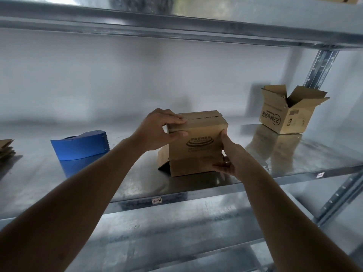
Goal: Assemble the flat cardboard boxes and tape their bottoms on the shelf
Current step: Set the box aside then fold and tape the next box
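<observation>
Here: cardboard box (196, 142) upside down on metal shelf (127, 183), bottom flaps folded shut on top. Left grip (159, 130) clasps box's upper left corner; right grip (228, 160) holds its right edge. Blue tape dispenser (80, 145) left of box; open box (288, 108) right, well apart; flat cardboard stack (5, 149) far left.

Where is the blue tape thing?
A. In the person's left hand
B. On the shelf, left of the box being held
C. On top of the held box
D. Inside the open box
B: the tape dispenser sits on the shelf by itself, left of the box, which the left hand and right hand both hold.
</observation>
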